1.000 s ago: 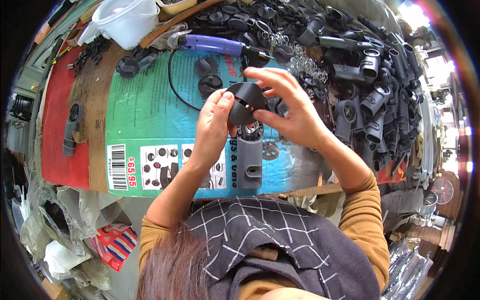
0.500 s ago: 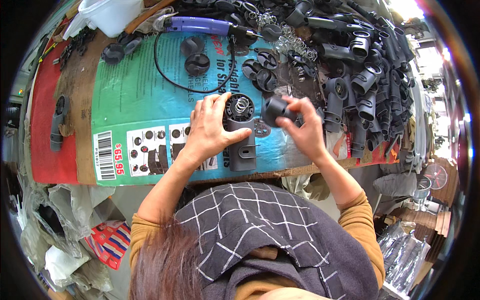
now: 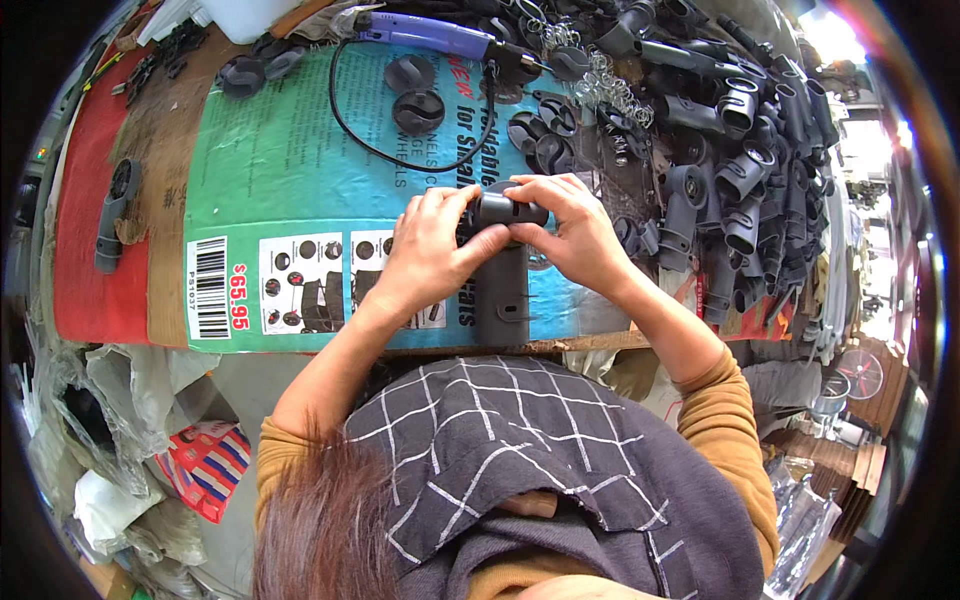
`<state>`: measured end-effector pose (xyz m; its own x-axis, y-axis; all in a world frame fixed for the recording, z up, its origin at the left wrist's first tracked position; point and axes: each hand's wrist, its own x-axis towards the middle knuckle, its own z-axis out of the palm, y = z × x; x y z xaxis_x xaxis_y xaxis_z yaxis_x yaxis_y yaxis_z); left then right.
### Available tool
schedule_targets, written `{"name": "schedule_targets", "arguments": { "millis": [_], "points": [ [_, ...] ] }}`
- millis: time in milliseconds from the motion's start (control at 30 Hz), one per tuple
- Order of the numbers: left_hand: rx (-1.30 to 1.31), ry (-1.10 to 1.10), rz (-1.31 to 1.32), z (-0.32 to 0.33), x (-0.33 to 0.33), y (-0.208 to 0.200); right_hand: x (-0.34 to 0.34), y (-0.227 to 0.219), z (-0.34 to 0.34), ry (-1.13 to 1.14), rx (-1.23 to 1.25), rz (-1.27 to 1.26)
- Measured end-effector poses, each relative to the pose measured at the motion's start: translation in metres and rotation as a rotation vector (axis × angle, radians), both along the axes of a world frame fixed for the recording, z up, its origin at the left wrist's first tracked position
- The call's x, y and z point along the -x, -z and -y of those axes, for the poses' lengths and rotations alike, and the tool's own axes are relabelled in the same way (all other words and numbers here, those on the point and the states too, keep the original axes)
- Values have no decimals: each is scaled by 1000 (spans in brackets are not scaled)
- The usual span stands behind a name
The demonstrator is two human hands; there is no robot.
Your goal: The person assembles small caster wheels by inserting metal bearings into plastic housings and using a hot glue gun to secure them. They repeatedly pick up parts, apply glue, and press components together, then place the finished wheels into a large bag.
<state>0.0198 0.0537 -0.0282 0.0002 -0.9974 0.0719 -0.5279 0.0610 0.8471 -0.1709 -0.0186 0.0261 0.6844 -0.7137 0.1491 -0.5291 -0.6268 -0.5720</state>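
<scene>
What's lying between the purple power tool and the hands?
In the head view, a looped black cord lies between them, with two round dark caps inside the loop and a cluster of similar caps just right of it.

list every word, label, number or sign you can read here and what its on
Wording isn't copied here; print by place:
Barcode: on the green-blue sheet, code beside it
Red figures: same sheet, right of barcode
Large black lettering: same sheet, partly covered
Fine print: same sheet, too small to read
Dark cap, tube part: none legible
</scene>
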Motion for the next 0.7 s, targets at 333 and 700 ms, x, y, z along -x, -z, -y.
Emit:
{"name": "schedule_targets", "arguments": {
  "millis": [333, 700],
  "points": [
    [-229, 257, 15, 23, -21, -21, 7, 6, 4, -27, -272, -30],
    [-642, 301, -35, 41, -5, -41, 24, 56, -31, 30, -276, 349]
  ]
}}
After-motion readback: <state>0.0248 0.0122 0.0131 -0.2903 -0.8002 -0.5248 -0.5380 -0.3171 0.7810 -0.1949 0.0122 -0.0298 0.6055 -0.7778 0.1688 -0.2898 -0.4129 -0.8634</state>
